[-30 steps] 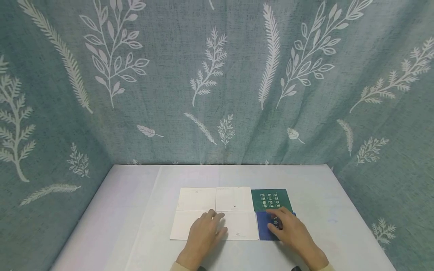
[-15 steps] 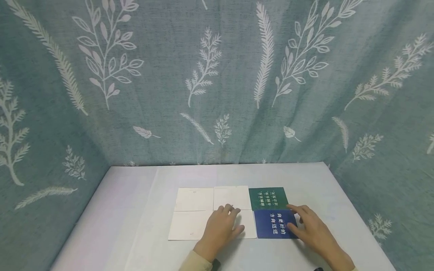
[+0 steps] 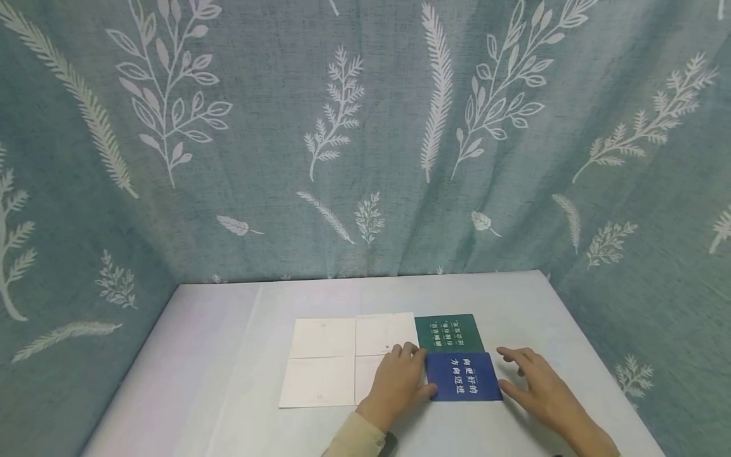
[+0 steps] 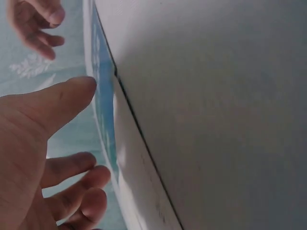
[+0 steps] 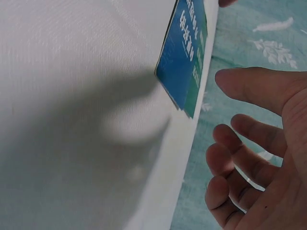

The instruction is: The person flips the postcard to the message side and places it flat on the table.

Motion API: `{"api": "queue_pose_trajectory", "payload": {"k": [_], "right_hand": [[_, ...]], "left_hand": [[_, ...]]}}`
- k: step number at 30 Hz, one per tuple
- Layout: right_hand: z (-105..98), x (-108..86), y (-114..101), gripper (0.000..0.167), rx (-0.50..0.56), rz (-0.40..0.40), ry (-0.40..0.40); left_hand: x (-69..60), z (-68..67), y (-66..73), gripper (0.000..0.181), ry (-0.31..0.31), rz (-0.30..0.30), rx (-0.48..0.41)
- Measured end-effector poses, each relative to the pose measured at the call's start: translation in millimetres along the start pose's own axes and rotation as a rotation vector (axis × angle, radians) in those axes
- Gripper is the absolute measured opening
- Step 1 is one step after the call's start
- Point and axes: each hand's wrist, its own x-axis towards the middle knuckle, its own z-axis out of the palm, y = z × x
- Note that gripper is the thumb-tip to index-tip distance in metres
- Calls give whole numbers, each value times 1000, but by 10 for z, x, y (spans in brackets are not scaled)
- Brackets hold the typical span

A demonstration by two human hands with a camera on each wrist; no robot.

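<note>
A blue card (image 3: 464,377) with white lettering lies flat on the table, and a green card (image 3: 448,333) with similar lettering adjoins its far edge. My left hand (image 3: 396,386) hovers over or touches the lower right white card (image 3: 367,371), partly hiding it, with thumb and fingertips by the blue card's left edge. Just off the blue card's right side is my right hand (image 3: 542,388), thumb and fingers apart and loosely bent. The right wrist view shows nothing between that hand's thumb and fingers; the blue card (image 5: 175,67) lies beyond it.
Other white cards adjoin on the left: upper left (image 3: 322,337), lower left (image 3: 317,382) and upper right (image 3: 384,332). They lie edge to edge on the white table (image 3: 228,368). A green leaf-patterned curtain (image 3: 274,146) surrounds the table's back and sides.
My right hand has moved right, off the blue card, uncovering its lettering. My left hand has slid right across the white cards to the blue card's left edge. The head view has shifted slightly.
</note>
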Motion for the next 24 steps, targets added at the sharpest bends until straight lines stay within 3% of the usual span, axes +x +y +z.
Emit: {"api": "queue_pose_trajectory", "payload": {"k": [6,10,15,24], "right_hand": [[-22,-6,34,59,-11,-18,9],[-20,11,49,62,-11,1,-48],[29,58,84,71,-2,-30,-108],[76,137,65,84,24,8,-224]], "left_hand": [[73,47,66,82,-67,-5,11],[99,47,99,84,-73,14,34],[105,25,117,86,-92,27,63],[117,8,124,86,-120,34,34]]}}
